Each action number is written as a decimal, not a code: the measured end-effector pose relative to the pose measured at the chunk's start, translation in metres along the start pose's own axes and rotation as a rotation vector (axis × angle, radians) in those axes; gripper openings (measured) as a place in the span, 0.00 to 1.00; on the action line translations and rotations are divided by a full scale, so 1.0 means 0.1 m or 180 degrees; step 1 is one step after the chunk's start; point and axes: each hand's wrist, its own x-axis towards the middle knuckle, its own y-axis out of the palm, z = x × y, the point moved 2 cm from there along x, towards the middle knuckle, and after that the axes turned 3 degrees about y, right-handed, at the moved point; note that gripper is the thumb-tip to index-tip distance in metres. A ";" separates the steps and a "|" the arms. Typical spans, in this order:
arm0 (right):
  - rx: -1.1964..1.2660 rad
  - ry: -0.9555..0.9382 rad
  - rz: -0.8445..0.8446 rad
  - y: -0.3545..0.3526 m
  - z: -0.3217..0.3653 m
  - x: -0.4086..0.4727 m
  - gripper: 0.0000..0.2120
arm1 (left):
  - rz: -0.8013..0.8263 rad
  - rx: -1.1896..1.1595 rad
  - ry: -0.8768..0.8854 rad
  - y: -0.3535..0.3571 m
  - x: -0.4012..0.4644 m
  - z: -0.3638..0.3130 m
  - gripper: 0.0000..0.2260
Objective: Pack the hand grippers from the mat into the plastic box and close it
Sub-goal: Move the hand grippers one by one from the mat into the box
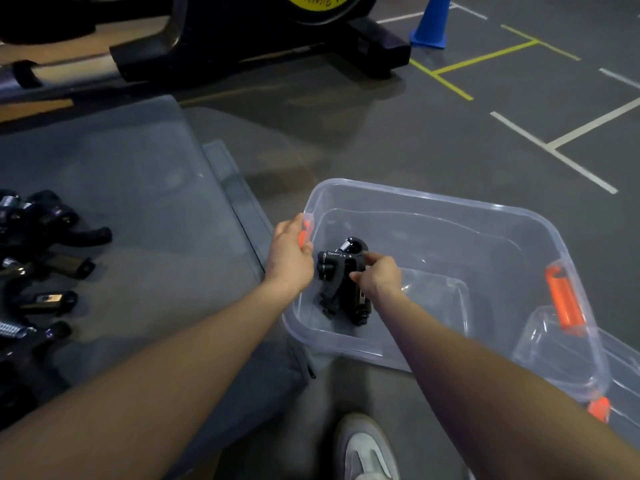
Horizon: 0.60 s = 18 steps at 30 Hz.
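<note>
A clear plastic box (450, 209) with orange latches stands open on the floor to the right of a grey mat (145, 209). My left hand (289, 254) grips the box's left rim at its orange latch (304, 233). My right hand (379, 277) is inside the box and holds a black hand gripper (341, 271) near the box's left end. Several more black hand grippers (38, 258) with metal springs lie on the mat's left part. The clear lid (623, 368) lies under the box's right end.
A black exercise machine base (259, 46) stands behind the mat. A blue cone (431, 24) stands at the back right. Yellow and white lines mark the dark floor. My white shoe (367, 448) is at the bottom.
</note>
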 end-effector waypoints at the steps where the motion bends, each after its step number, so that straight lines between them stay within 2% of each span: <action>1: 0.0058 -0.0112 -0.0006 -0.01 0.10 -0.05 0.24 | 0.0044 -0.0050 -0.0040 -0.03 0.00 -0.01 0.22; 5: 0.0045 -0.0642 0.0077 0.04 0.62 -0.27 0.26 | 0.0020 -0.0089 -0.0131 -0.38 0.05 -0.03 0.20; 9: -0.0329 -0.1119 0.0246 0.26 1.19 -0.60 0.26 | -0.0310 0.0041 -0.0277 -1.02 0.06 0.14 0.21; 13: -0.0570 -0.1479 0.0502 0.73 1.63 -0.98 0.25 | -0.0703 0.0029 -0.0547 -1.63 -0.08 0.46 0.19; 18: -0.0647 -0.1599 0.0876 1.54 1.97 -1.36 0.23 | -0.1026 0.0255 -0.0609 -2.35 -0.29 0.93 0.19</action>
